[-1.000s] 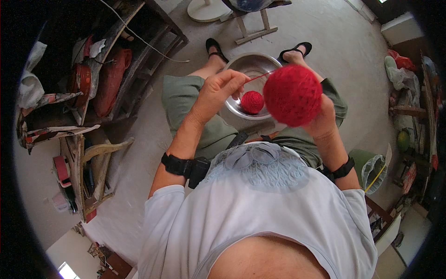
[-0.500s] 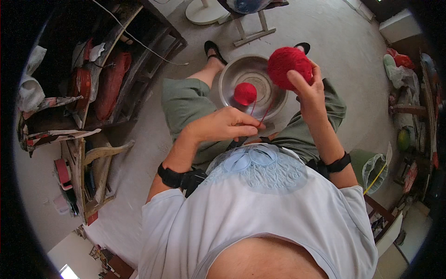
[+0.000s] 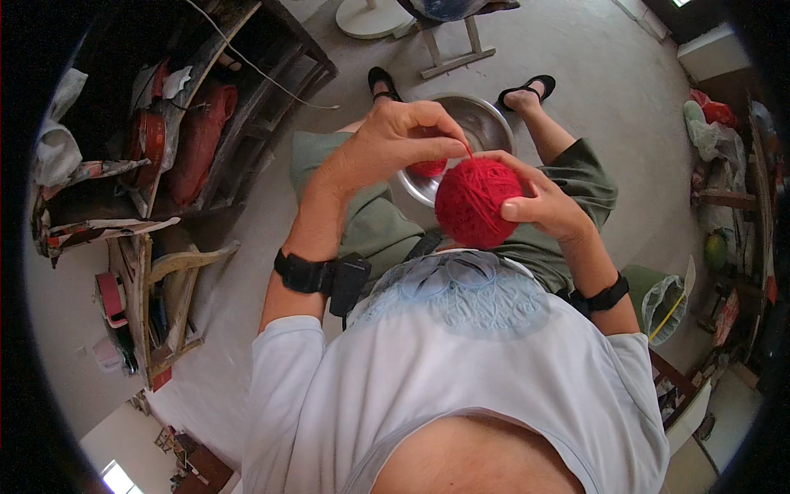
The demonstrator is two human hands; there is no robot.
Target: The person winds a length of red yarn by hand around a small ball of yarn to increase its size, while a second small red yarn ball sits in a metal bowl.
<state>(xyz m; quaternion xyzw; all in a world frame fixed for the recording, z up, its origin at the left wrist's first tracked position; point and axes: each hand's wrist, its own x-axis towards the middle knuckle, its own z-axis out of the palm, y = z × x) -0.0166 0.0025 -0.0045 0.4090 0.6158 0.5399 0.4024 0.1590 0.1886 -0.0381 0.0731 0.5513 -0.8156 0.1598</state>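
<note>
My right hand (image 3: 543,198) holds a large red ball of yarn (image 3: 476,206) from its right side, with the fingers over its top. Close to the upper left of that ball, my left hand (image 3: 403,140) pinches a red yarn strand (image 3: 469,151) between thumb and fingers. The strand runs from the pinch to the ball. A metal basin (image 3: 496,119) lies beyond both hands, on the floor between my feet. In it sits a smaller red yarn ball (image 3: 428,168), mostly hidden behind my left hand.
To the left stands a wooden shelf (image 3: 280,74) crowded with bags and red items. A green bin (image 3: 654,288) with a plastic liner is at the right, near cluttered shelving (image 3: 728,198). A small stool (image 3: 457,53) stands on the far floor.
My right hand has brought the large yarn ball down and left, toward my body. My left hand has risen from near my lap to the ball's upper side, still pinching the strand.
</note>
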